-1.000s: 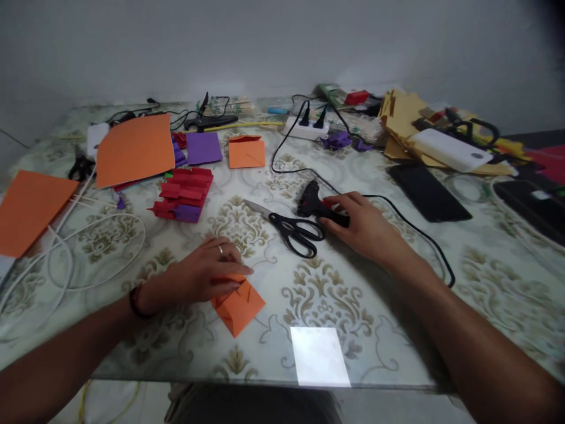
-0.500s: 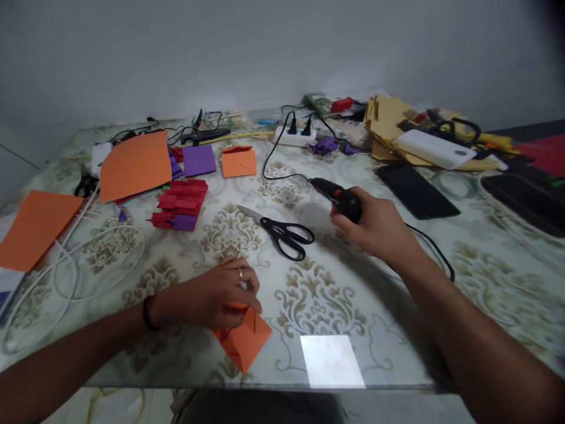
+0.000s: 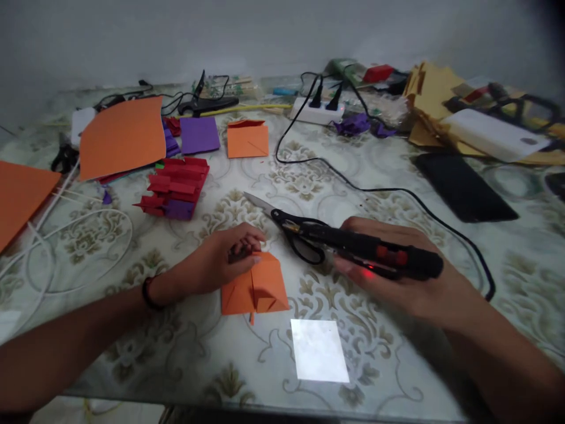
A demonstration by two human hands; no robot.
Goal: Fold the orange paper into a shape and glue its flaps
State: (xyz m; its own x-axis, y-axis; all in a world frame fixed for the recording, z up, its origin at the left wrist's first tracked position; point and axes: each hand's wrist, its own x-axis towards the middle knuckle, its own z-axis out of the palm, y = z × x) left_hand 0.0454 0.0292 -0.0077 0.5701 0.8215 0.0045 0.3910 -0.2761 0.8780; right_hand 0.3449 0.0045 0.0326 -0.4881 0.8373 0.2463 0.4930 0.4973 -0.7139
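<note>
My right hand (image 3: 406, 277) is wrapped round a black hot glue gun (image 3: 379, 250) with red parts and a glowing red light. Its nozzle points left, over the handles of black-handled scissors (image 3: 304, 232) lying on the table. My left hand (image 3: 232, 253), with curled fingers, grips the far edge of a folded orange paper piece (image 3: 269, 285), thumb on top. Part of that edge is hidden behind the fingers. A bright white square (image 3: 320, 350) shows on the tabletop near the front edge.
Folded red paper pieces (image 3: 180, 179), orange sheets (image 3: 123, 138), a purple square (image 3: 200, 135) and an orange folded paper (image 3: 248, 141) lie on the left and centre. A power strip (image 3: 318, 111) stands behind. A black phone (image 3: 465, 187) lies right; a black cord (image 3: 388, 189) crosses the table.
My right hand has brought the glue gun nearer and turned it so the nozzle points left. The orange folded piece has turned, with my left hand still on it. The view has shifted.
</note>
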